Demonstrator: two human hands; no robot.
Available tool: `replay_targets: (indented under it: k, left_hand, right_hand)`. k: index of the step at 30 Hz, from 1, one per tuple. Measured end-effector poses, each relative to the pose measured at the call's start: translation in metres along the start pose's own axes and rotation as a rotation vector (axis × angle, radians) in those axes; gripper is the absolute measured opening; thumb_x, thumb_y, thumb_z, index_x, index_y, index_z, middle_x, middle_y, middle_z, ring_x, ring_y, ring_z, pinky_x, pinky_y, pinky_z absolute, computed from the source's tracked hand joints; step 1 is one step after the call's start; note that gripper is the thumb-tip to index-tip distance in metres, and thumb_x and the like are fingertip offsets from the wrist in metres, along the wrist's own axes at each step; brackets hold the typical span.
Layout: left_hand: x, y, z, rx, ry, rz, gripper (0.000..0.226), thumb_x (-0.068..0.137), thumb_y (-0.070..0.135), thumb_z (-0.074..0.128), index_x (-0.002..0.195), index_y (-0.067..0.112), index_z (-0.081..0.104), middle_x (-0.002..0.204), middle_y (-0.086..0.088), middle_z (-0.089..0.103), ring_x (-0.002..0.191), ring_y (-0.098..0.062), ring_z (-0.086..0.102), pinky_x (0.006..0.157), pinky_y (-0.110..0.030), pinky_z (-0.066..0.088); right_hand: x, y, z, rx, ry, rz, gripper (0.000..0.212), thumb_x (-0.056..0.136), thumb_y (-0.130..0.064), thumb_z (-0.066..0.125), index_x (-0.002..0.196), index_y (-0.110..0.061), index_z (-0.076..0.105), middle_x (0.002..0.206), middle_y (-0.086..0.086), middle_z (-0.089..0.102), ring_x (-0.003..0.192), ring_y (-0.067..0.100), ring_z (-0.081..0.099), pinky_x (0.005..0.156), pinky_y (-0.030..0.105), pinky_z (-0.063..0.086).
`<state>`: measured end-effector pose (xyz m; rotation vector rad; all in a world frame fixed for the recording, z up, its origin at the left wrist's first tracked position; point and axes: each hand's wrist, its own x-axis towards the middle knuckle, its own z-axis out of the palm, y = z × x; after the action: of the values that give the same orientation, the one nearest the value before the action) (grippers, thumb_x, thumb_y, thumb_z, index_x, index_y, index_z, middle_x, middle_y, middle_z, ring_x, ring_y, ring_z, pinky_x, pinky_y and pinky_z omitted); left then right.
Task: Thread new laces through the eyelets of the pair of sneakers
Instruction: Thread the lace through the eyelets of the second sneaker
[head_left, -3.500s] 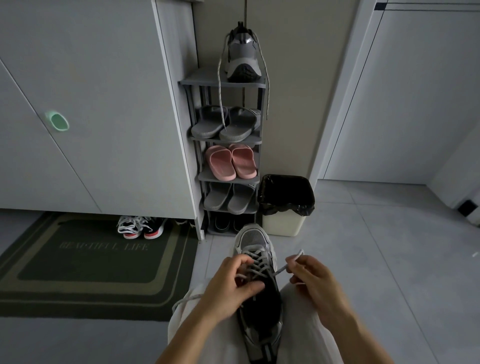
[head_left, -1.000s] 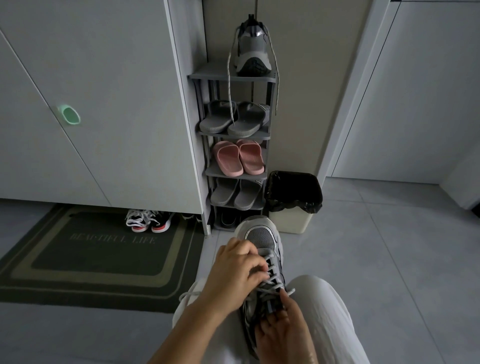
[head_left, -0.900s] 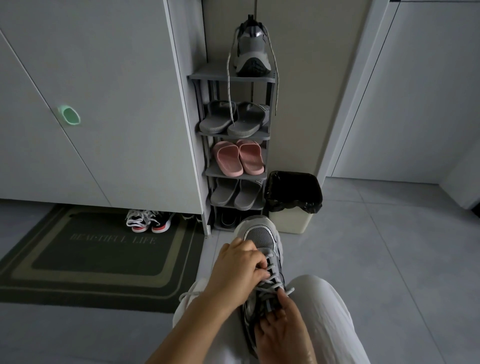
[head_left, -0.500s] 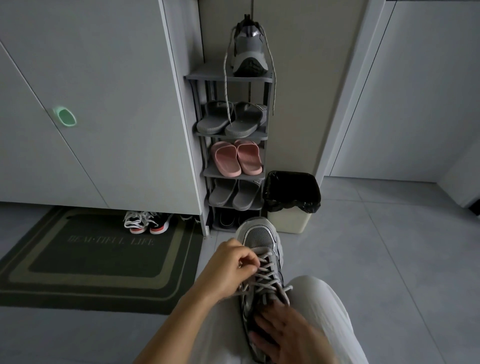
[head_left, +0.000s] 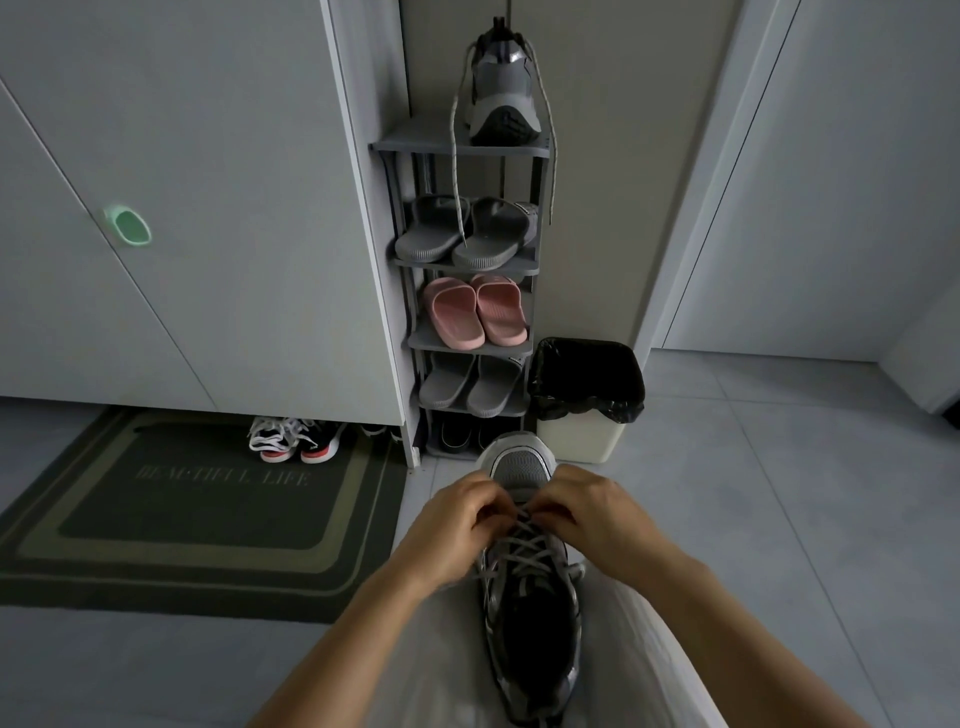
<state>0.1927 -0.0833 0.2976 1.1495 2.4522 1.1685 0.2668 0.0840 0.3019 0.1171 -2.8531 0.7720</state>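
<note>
Here, sneaker on the lap: grey and silver, lower centre of the frame, lying along the pale trousers, toe pointing up the frame toward the shoe rack.
Lace: light grey, crossed in several rows over the tongue.
Left hand: fingers curled tight, tips pinching the lace at the row nearest the toe.
Right hand: curled the same way, tips pinching the lace just opposite; the two sets of fingertips nearly meet.
Second sneaker: upper centre, on the rack's top shelf, its speckled lace ends hanging down both sides past the shelf edge.
Lower shelves: grey slippers, then pink slippers, then another grey pair.
Bin: black-lined, on the floor just right of the rack.
Doormat: lower left; black-and-white trainers at its upper edge, under the cabinet.
</note>
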Motion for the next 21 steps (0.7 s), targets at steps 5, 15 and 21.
replay_targets:
  k: [5,15,21]
  left_hand:
    - [-0.009,-0.007,0.009,-0.214,0.115,-0.089,0.017,0.081,0.005,0.065,0.076,0.021,0.064,0.079,0.010,0.059,0.078,0.005,0.056,0.070,-0.005,0.039]
    - [-0.014,-0.009,-0.001,-0.018,-0.043,0.073,0.012,0.083,0.018,0.065,0.093,0.017,0.069,0.093,0.020,0.048,0.090,-0.003,0.055,0.081,-0.017,0.044]
    - [-0.016,-0.009,0.004,0.047,0.009,0.110,0.015,0.084,0.022,0.056,0.089,0.008,0.061,0.095,0.017,0.048,0.089,-0.003,0.054,0.076,-0.016,0.043]
  right_hand:
    - [-0.009,0.003,0.015,0.189,0.119,0.083,0.015,0.081,-0.021,0.056,0.082,-0.009,0.066,0.078,-0.014,0.049,0.074,-0.006,0.049,0.068,0.004,0.037]
    - [-0.013,0.007,-0.001,0.202,-0.030,0.014,0.006,0.077,-0.016,0.071,0.082,-0.014,0.069,0.084,-0.018,0.047,0.076,-0.002,0.052,0.067,0.007,0.039]
    - [-0.009,0.004,0.004,0.126,-0.027,0.000,0.014,0.072,-0.024,0.054,0.075,-0.012,0.061,0.071,-0.021,0.043,0.065,-0.001,0.049,0.062,0.008,0.038]
